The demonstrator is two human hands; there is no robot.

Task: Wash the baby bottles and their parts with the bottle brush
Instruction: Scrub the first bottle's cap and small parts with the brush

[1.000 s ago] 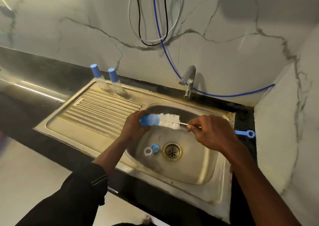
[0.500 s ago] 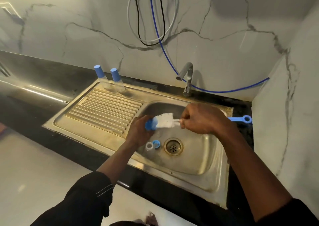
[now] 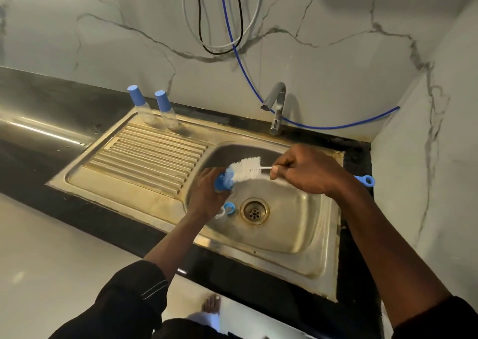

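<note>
Holding small blue plastic cap (image 3: pixel 220 183) tight in left grip (image 3: pixel 207 196), over shiny steel sink bowl (image 3: pixel 284 225) to catch drips. Pinching thin wire stem of white bristly bottle brush (image 3: pixel 245 169) in right grip (image 3: pixel 307 170), for poking inside the cap.

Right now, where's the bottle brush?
In the head view the bottle brush is mid-frame over the sink, handle gripped by the right hand, tip against a blue piece held by the left hand.
</note>
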